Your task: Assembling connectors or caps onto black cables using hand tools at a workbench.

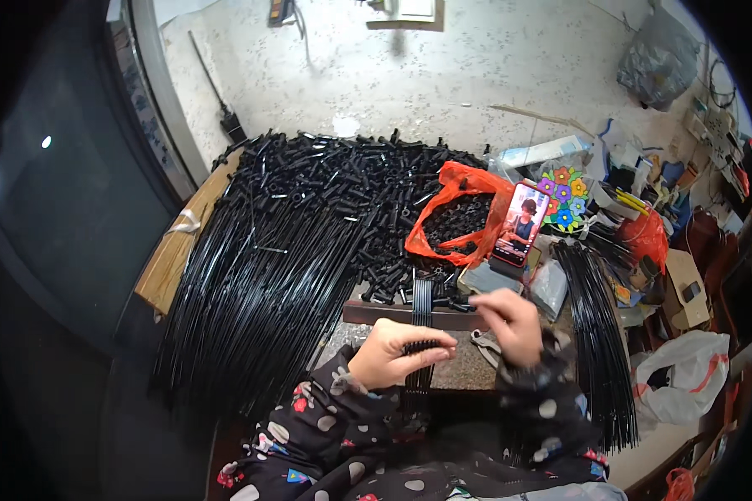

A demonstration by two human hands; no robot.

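Observation:
Several thin black rods (423, 294) lie side by side in a narrow row across a dark wooden bar (368, 313). The row runs toward me under my left hand (405, 351). That hand is closed, fingers and thumb curled round the row, and dark ridges show between them. My right hand (514, 326) is raised just right of the bar with its fingers pinched together. Small black parts lie near its fingertips, and what it holds, if anything, is too small to make out. Beyond the bar spreads a heap of short black tubular parts (326, 167).
Long black rods (251, 309) cover the left side, beside a wooden board (167, 280). More rods (597, 351) lie at right. A red plastic bag (418, 242) of black parts and a propped phone (522, 225) stand beyond my right hand. A white bag (685, 380) sits far right.

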